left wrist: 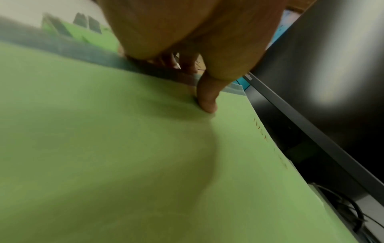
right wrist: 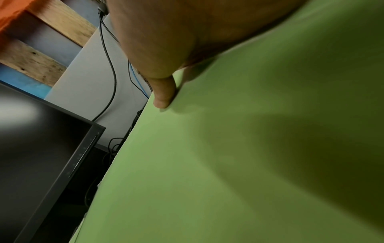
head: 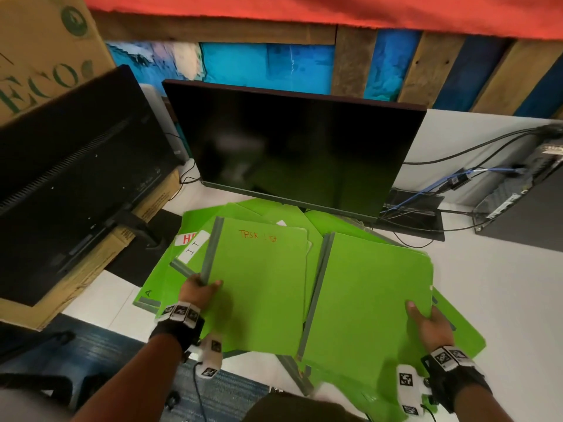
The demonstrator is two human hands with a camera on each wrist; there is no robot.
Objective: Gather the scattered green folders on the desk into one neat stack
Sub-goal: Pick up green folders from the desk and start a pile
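Head view: the "TASK LIST" folder (head: 262, 284) was pinched at its spine by the left hand (head: 198, 292); a plain green folder (head: 371, 296), at 3 o'clock of it, was gripped by the right hand (head: 432, 325), both over scattered folders (head: 158, 287) on the counter (head: 487, 269). Gathering seemed midway; next, the two held folders would need aligning together.

"TASK" on green folder (head: 259, 284), "ECO" on cardboard box (head: 45, 56)

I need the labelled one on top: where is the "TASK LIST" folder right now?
In the head view the TASK LIST folder is left of centre, below the monitor, gripped at its spine by the left hand.
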